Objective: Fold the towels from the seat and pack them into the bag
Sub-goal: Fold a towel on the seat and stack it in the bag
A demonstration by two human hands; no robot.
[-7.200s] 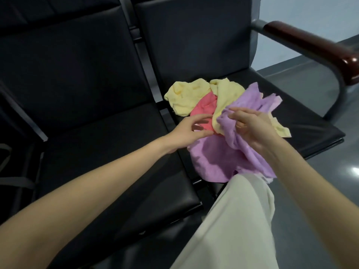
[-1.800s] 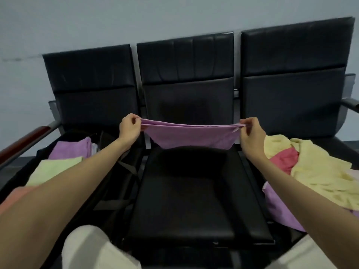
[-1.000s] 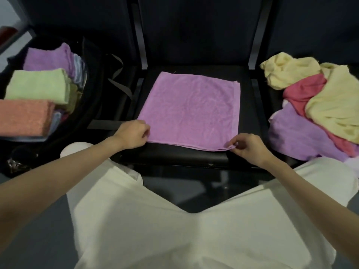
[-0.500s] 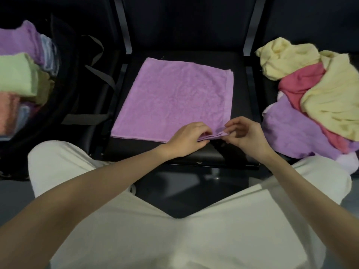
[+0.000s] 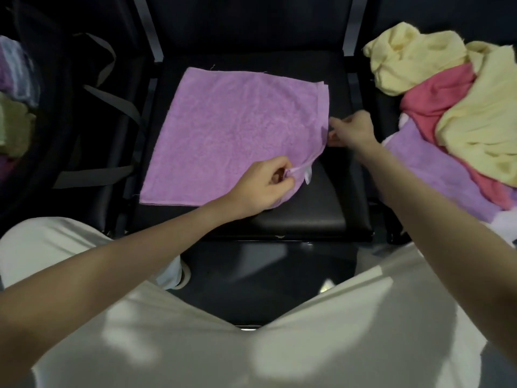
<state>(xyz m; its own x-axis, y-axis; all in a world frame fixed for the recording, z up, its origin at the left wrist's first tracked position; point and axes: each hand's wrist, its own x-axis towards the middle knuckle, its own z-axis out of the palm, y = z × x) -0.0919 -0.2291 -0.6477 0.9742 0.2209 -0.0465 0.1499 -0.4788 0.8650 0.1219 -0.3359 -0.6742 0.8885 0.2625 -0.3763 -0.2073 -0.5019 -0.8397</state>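
Observation:
A purple towel [image 5: 229,130], folded in half, lies flat on the middle black seat [image 5: 316,205]. My left hand [image 5: 263,186] pinches its near right corner and has lifted that corner off the seat, with a small white tag hanging below. My right hand [image 5: 351,130] pinches the towel's right edge further back. On the right seat lies a loose pile of towels [image 5: 458,113]: yellow, red and purple. The black bag [image 5: 56,113] stands on the left seat with folded towels [image 5: 14,102] inside, only partly in view.
Grey bag straps [image 5: 112,99] lie across the gap between the left and middle seats. Black seat backs rise behind. My knees in pale trousers [image 5: 70,247] are close to the front edge of the seats. Dark floor shows between them.
The towel was held stretched in the air, then laid flat on the middle seat. Since half a second ago my right hand slid back along the right edge and my left hand lifted the near corner.

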